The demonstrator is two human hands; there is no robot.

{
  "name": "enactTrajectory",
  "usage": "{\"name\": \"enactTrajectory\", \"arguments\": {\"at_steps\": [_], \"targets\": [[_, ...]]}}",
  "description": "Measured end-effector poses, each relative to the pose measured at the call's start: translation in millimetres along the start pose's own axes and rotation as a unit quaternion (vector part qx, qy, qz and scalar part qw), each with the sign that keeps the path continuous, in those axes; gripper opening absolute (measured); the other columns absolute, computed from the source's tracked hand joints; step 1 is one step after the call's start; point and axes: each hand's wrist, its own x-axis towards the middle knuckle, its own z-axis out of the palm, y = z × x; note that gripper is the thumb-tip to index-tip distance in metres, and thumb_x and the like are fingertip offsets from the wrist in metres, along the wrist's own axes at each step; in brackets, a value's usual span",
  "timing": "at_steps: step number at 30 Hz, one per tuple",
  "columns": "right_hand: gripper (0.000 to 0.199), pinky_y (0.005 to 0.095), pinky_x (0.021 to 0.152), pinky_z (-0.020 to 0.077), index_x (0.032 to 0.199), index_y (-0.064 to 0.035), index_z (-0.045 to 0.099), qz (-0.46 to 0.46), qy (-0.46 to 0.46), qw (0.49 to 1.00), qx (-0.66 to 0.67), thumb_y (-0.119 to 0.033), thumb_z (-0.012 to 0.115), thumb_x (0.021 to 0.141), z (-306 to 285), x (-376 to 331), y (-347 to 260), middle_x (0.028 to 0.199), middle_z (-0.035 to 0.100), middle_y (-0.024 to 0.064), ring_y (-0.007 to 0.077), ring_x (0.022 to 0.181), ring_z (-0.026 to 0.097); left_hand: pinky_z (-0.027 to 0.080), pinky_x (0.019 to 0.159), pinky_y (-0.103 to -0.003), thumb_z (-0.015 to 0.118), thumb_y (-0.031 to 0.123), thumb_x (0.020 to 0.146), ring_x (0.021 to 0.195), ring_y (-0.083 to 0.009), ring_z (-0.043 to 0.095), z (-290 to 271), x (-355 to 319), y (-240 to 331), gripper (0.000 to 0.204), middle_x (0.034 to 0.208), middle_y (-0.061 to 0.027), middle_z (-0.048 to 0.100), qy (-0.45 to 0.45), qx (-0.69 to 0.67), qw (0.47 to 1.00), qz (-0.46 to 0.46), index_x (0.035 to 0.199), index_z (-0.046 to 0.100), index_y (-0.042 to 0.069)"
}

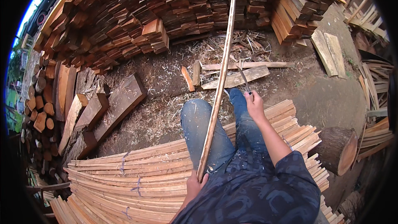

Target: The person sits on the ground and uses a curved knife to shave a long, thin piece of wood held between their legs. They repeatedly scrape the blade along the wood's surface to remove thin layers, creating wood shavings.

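Note:
My left hand [194, 186] grips the near end of a long thin wooden slat [219, 83] that runs up and away over my knees toward the stacked wood. My right hand [253, 104] is stretched out to the right of the slat and holds a curved knife [243, 79] by its handle, blade pointing away and just right of the slat. I sit on bundled slats [137, 178] with my legs in blue jeans [203, 128] out in front.
Wood shavings [166, 112] cover the dirt ground. Thick planks [120, 103] lie at left beside stacked logs [41, 112]. A big pile of cut boards [166, 12] fills the back. A log round [340, 149] stands at right, loose boards [331, 52] beyond.

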Motion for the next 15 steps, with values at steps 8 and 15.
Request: {"name": "enactTrajectory", "arguments": {"at_steps": [8, 15], "targets": [[0.044, 0.0447, 0.05, 0.0484, 0.073, -0.0082, 0.054, -0.352, -0.106, 0.887, -0.281, -0.049, 0.055, 0.091, -21, 22, -17, 0.06, 0.06, 0.0126, 0.0338, 0.056, 0.062, 0.049, 0.06, -0.051, 0.068, 0.032, 0.085, 0.068, -0.0455, 0.062, 2, 15, -4, 0.035, 0.068, -0.0265, 0.061, 0.017, 0.001, 0.998, 0.068, 0.089, 0.053, 0.001], [0.054, 0.0502, 0.057, 0.0456, 0.068, 0.0009, 0.057, -0.144, 0.058, 0.942, -0.297, -0.046, 0.051, 0.095, -65, 131, -51, 0.061, 0.058, 0.0225, 0.0442, 0.064, 0.059, 0.049, 0.059, -0.05, 0.067, 0.032, 0.085, 0.066, -0.0463, 0.061, 3, 9, -14, 0.033, 0.068, -0.0264, 0.061, 0.028, -0.027, 0.997, 0.073, 0.088, 0.054, 0.002]]}}
